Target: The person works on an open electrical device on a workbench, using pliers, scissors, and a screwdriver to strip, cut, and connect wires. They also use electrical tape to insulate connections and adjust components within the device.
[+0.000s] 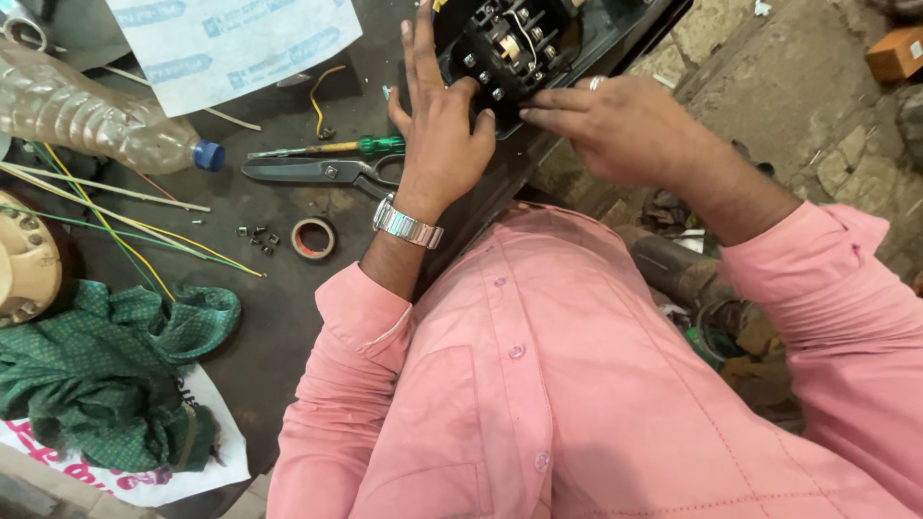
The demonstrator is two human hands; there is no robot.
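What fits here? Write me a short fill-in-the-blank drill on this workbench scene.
1. Both hands rest on a black ____ box.
2. The left hand has a silver ____ at its wrist.
3. The screwdriver lying above the scissors has a ____ handle.
4. The plastic bottle has a ____ cap.

Missing words: electrical; watch; green; blue
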